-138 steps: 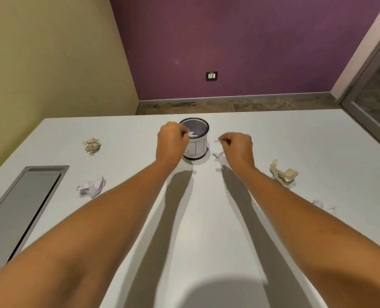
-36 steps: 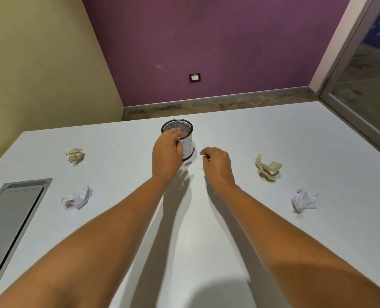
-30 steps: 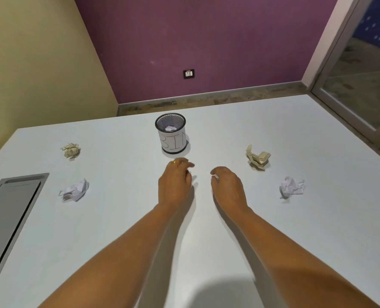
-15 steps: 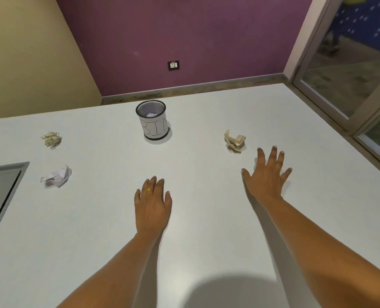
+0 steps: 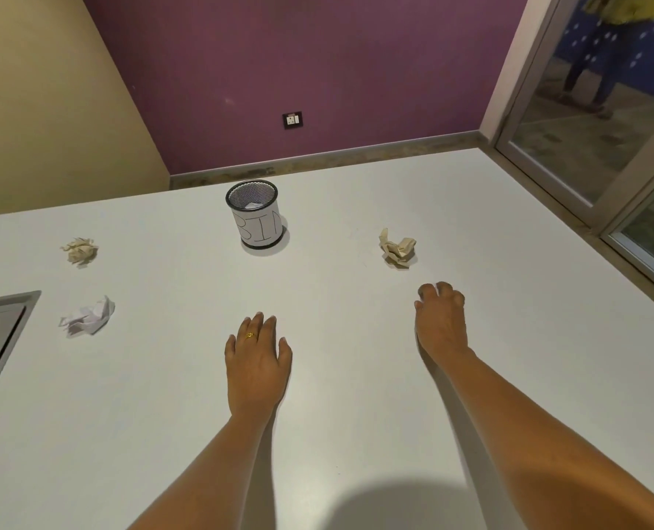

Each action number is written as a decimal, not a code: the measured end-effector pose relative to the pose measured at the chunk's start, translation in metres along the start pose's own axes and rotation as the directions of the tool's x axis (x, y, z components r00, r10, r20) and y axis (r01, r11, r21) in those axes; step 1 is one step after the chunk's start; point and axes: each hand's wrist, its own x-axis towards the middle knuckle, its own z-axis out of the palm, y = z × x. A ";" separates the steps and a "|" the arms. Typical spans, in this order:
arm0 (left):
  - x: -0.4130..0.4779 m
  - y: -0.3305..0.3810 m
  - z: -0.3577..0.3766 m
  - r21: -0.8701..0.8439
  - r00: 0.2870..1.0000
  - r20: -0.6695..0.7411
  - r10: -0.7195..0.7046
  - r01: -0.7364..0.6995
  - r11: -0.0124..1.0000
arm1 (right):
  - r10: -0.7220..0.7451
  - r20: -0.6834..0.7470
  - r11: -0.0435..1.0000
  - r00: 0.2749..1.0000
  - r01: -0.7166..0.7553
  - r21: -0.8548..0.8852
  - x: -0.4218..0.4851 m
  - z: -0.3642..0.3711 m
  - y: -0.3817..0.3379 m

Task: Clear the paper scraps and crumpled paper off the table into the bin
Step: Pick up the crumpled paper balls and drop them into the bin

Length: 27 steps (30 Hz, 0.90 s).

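Right of the bin (image 5: 258,219), a tan crumpled paper (image 5: 397,248) was seen just beyond the right hand (image 5: 442,323), whose fingers were curled down, any hold hidden; the left hand (image 5: 258,361), flat with straight fingers, was laid farther off, in front of the bin.

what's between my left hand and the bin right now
Nothing. In the head view, the stretch of table from the left hand up to the bin is bare.
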 end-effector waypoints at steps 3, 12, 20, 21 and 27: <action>0.000 0.000 0.000 0.002 1.000 -0.002 0.000 0.000 1.000 | -0.031 -0.040 0.999 0.999 0.032 0.033 -0.002 0.002 -0.005; 0.001 0.000 0.001 0.013 1.000 -0.015 0.008 -0.008 1.000 | -0.019 0.063 0.719 0.998 -0.031 0.695 -0.021 0.003 -0.051; 0.002 0.001 0.000 0.021 1.000 -0.018 0.009 -0.009 1.000 | -0.040 0.201 0.724 0.979 -0.110 0.680 -0.031 0.009 -0.098; 0.002 0.001 0.000 0.028 1.000 -0.018 0.010 -0.009 1.000 | -0.062 0.199 0.732 0.978 -0.091 0.675 -0.031 0.009 -0.102; 0.014 -0.006 -0.007 0.067 0.998 -0.028 0.049 -0.047 0.997 | -0.311 0.073 0.819 0.948 0.228 0.526 -0.020 0.010 -0.125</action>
